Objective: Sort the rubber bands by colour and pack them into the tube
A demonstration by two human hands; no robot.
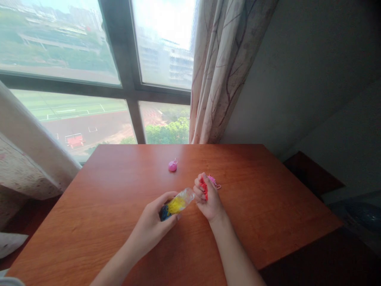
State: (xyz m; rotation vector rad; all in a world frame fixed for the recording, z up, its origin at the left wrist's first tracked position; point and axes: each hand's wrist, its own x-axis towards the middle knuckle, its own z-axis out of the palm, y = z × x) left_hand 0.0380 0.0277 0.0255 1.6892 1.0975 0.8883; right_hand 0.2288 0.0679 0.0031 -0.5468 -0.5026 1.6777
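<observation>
My left hand [162, 216] is wrapped round a small clear bottle [177, 202], tilted with its mouth up and to the right. Inside it, dark blue pieces fill the bottom and yellow stringy ones lie above; the part near the mouth looks clear. My right hand [210, 198] is closed on a bunch of small red stringy pieces [204, 188], just right of the bottle's mouth. Behind the right hand, partly hidden, lies a small pink pile [212, 180] with a pale loop sticking out. A pink rounded cap-like piece [172, 166] with a thin loop rests farther back.
The brown wooden table [119, 178] stretches up to the window [160, 119], with a patterned curtain [217, 71] at the right. A pale round rim [12, 281] shows at the lower left corner. Beyond the table's right edge is a dark wooden surface [312, 172].
</observation>
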